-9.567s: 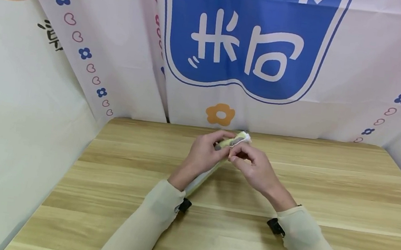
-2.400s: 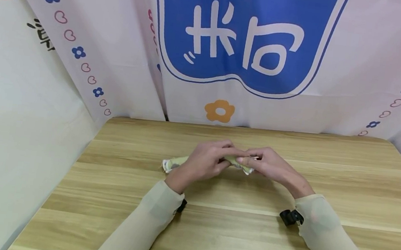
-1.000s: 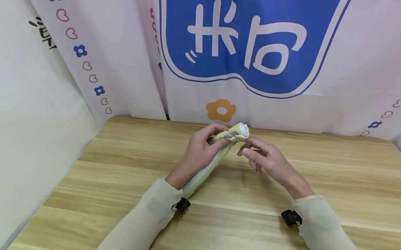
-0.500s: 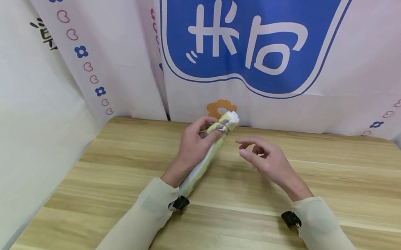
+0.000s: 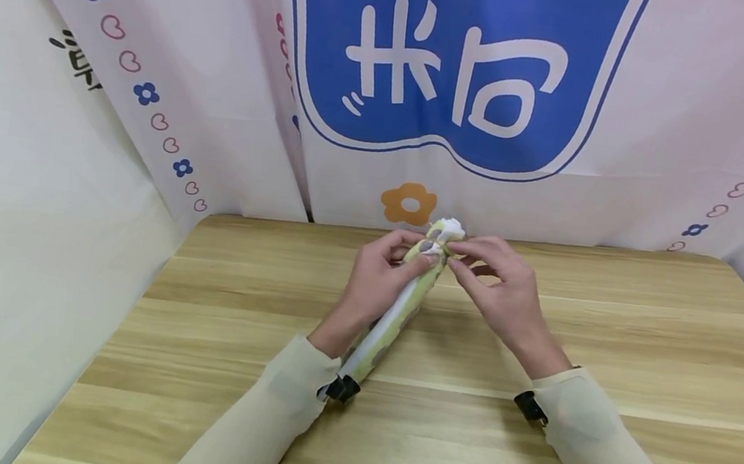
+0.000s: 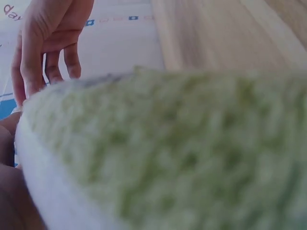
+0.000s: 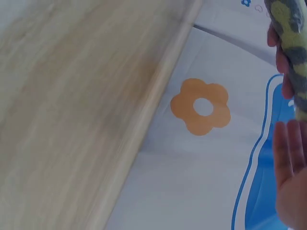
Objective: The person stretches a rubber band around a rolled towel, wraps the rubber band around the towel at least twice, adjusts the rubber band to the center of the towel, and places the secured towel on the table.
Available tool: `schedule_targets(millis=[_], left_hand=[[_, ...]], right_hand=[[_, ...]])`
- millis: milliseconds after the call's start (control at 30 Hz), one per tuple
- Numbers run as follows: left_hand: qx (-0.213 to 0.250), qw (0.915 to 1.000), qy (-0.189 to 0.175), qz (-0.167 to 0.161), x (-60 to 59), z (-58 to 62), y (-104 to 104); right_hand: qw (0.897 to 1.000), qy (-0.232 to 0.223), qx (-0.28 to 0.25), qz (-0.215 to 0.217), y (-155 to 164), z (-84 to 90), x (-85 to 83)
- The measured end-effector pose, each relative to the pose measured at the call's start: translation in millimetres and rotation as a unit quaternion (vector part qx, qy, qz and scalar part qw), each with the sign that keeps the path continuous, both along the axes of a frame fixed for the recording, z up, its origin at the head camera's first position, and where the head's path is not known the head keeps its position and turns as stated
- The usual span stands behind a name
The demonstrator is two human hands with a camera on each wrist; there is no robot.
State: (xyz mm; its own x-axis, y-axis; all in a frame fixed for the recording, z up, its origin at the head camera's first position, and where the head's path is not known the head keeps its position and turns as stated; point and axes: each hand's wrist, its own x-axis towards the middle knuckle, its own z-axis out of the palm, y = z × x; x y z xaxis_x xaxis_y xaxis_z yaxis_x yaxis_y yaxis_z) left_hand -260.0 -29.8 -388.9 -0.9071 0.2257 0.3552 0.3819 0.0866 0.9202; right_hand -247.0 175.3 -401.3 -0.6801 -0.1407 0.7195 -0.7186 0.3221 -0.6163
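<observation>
Now held slanted above the wooden table (image 5: 608, 335): rolled green-and-white sock (image 5: 397, 315), near end by the left sleeve (image 5: 287, 398), far end up before the flowered backdrop (image 5: 227, 55). Left hand (image 5: 376, 286) curled round the roll near its far end. Right hand (image 5: 506, 289) pinching the white tip with fingertips (image 5: 456, 248), just right of the left.

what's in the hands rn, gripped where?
A rolled green-and-white sock. Left hand grips its upper part; right hand pinches near the white top end.
</observation>
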Motion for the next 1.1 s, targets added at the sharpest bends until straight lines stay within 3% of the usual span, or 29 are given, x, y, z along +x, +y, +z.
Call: schedule_targets(millis=[400,600,667,767,833,933,1033,1100], left_hand=[[-0.081,0.9965,0.018,0.004,3.9,-3.1,4.8],[-0.064,0.998,0.007,-0.001,2.8,-4.9,4.4],[-0.066,0.9977,0.013,0.003,3.1,-4.6,4.6],[-0.072,0.9971,0.024,0.008,4.4,-4.1,5.2],[-0.078,0.9964,0.032,0.011,4.6,-4.3,5.8],[-0.084,0.9953,0.044,0.022,4.9,-4.3,6.9],[-0.085,0.9943,0.052,0.037,3.9,-5.3,8.1],[-0.082,0.994,0.057,0.045,3.8,-6.1,8.8]], right_hand=[[0.993,0.041,0.049,-0.095,-7.2,-0.3,2.4],[0.996,0.044,0.042,-0.063,-7.3,-4.1,0.1],[0.998,0.015,0.028,-0.047,-6.9,-4.5,0.2],[0.997,-0.073,-0.009,-0.006,-5.9,-3.8,2.2],[0.989,-0.14,-0.033,0.021,-4.9,-2.5,3.9],[0.969,-0.23,-0.057,0.066,-3.7,-0.1,6.1],[0.958,-0.27,-0.039,0.092,-2.6,1.1,6.9],[0.955,-0.277,-0.022,0.102,-2.2,0.6,7.0]])
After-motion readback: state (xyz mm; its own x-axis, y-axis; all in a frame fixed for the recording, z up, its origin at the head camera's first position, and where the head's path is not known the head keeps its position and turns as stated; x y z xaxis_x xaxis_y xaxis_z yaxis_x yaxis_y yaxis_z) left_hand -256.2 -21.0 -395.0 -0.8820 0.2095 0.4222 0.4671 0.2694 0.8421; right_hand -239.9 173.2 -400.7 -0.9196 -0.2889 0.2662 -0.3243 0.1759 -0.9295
